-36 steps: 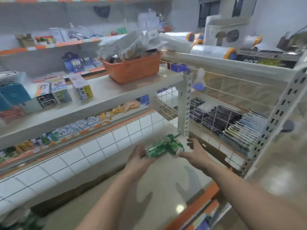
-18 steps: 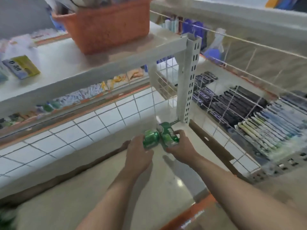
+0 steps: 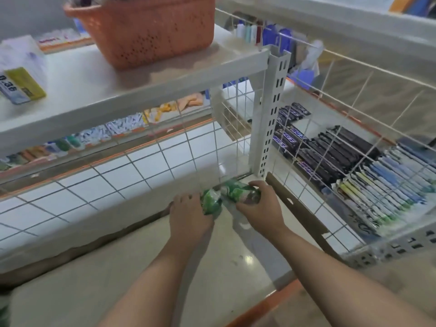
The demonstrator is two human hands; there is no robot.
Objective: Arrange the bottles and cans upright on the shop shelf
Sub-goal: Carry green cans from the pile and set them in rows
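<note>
Two green cans are held low over the pale bottom shelf (image 3: 146, 267), close to its back right corner beside the white slotted post (image 3: 271, 109). My left hand (image 3: 188, 217) grips the left green can (image 3: 211, 201). My right hand (image 3: 262, 206) wraps around the right green can (image 3: 238, 191), fingers over its top. The cans touch each other and look tilted; motion blur hides whether they rest on the shelf.
A wire grid panel (image 3: 188, 142) backs the shelf and another walls the right side. An orange basket (image 3: 151, 31) sits on the shelf above. Dark chocolate bars (image 3: 330, 147) and striped packets (image 3: 387, 185) fill the neighbouring bay. An orange strip (image 3: 266, 303) edges the shelf front.
Both hands have carried the two green cans forward and down toward the back right corner of the bottom shelf. My view has dropped closer to the shelf.
</note>
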